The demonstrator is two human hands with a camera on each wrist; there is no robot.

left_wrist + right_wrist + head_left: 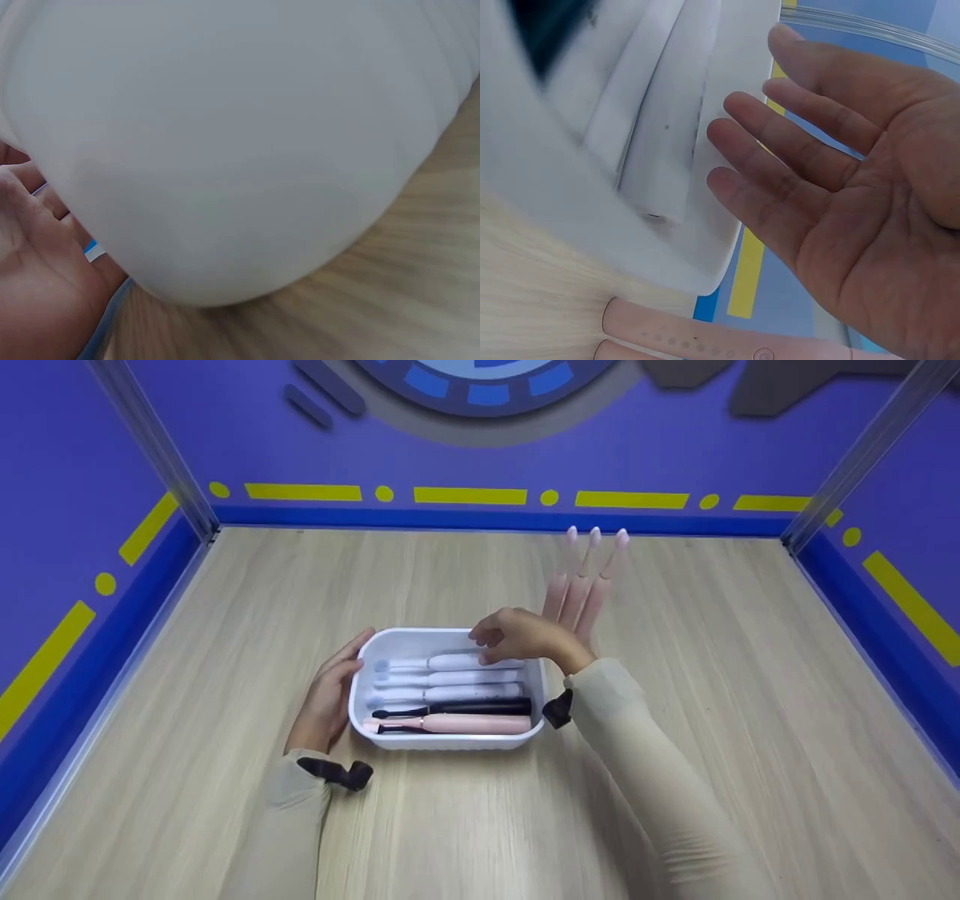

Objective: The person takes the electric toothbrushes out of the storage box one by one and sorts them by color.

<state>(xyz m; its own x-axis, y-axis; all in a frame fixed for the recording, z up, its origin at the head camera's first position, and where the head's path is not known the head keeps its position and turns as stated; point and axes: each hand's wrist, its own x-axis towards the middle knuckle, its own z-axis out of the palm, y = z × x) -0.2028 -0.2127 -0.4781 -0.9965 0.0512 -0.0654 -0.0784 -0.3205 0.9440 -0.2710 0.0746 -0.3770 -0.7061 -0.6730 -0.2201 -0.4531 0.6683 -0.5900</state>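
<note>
A white plastic basket (457,742) stands on the table with electric toothbrushes lying side by side in it. Three are white, with one white toothbrush (454,678) in the middle of them; a black toothbrush (480,707) and a pink toothbrush (476,724) lie nearer the front. My left hand (330,697) rests against the basket's left end, palm outside the wall, thumb at the rim. Over the far right part of the basket is my right hand (517,634), its fingers loosely bent and nothing between them, as the right wrist view also shows.
Three pink toothbrushes (576,600) lie side by side on the wood-grain table (750,697) behind and right of the basket, partly hidden by my right hand. Blue-purple panels (465,457) with yellow marks enclose the table at the back and sides.
</note>
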